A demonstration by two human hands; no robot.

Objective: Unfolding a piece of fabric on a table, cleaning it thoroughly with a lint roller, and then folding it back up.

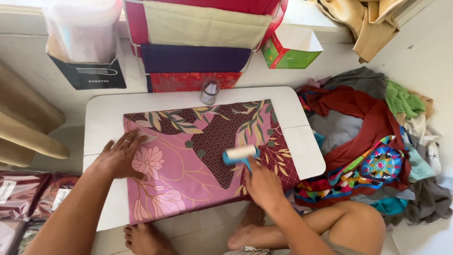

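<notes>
A pink and maroon floral cloth (188, 160) lies spread flat on a low white table (101, 113). My left hand (121, 156), with a ring on one finger, rests flat on the cloth's left edge, fingers apart. My right hand (263, 183) grips the blue handle of a lint roller (240, 154), whose white roll lies on the cloth near its middle right.
A small glass jar (209, 92) stands at the table's far edge. Folded fabrics in a rack (198, 33) and a green box (288, 52) sit behind. A heap of mixed clothes (377, 141) lies to the right. Packaged fabrics (23, 193) are at left. My bare feet (146, 238) are under the table's near edge.
</notes>
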